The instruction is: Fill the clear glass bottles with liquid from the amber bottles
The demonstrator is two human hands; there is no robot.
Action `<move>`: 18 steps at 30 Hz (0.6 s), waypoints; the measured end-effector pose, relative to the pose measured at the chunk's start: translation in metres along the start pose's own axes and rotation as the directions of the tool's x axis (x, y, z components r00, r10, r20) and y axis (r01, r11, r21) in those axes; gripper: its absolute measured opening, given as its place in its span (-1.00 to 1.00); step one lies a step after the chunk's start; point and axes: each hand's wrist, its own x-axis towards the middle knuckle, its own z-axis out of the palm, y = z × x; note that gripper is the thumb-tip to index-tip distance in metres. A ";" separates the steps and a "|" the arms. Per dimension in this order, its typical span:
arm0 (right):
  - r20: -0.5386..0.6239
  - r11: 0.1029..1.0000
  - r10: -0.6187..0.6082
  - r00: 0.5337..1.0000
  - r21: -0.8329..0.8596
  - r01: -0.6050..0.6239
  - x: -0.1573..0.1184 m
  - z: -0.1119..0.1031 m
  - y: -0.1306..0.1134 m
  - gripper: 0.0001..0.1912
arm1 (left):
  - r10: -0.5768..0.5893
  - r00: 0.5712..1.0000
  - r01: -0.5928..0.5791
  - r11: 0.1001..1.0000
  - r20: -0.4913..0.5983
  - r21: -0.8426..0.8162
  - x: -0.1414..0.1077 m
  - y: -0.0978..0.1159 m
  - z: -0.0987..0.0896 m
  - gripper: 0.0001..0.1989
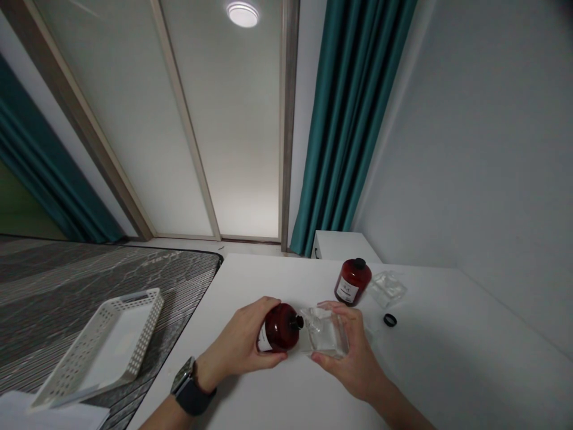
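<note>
My left hand (246, 337), with a dark watch on its wrist, is wrapped round a reddish-brown bottle (283, 327) with a white label. The bottle is tilted, its narrow black neck pointing right. In my right hand (351, 352) is a clear plastic bag (326, 332), gripped between thumb and fingers close beside the neck. Whether bag and neck touch I cannot tell. Behind my right hand a second reddish-brown bottle (353, 280) stands upright with a black top. A small black ring (390, 320) lies on the white table (268, 394) to the right.
Another crumpled clear plastic piece (388, 288) lies by the standing bottle. Left of the table, a white perforated basket (134, 334) rests on a grey patterned bed (179, 280), near white paper (54, 412). A white cabinet (344, 245) stands beyond the table, by a teal curtain (349, 119).
</note>
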 end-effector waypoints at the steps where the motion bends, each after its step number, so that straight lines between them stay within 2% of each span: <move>1: -0.007 1.000 -0.019 1.000 -0.011 0.019 0.000 0.000 0.000 -0.27 | -0.001 1.000 0.001 1.000 -0.003 0.006 0.000 0.000 -0.001 -0.21; 10: -0.055 0.987 -0.115 0.992 -0.118 0.108 0.004 -0.001 -0.001 -0.31 | 0.046 0.999 -0.047 0.996 0.013 0.080 0.001 -0.001 -0.001 -0.20; 18: -0.027 0.980 -0.125 0.992 -0.160 0.120 0.003 -0.004 -0.003 -0.31 | 0.045 0.999 -0.046 0.987 0.012 0.151 0.001 0.001 -0.004 -0.22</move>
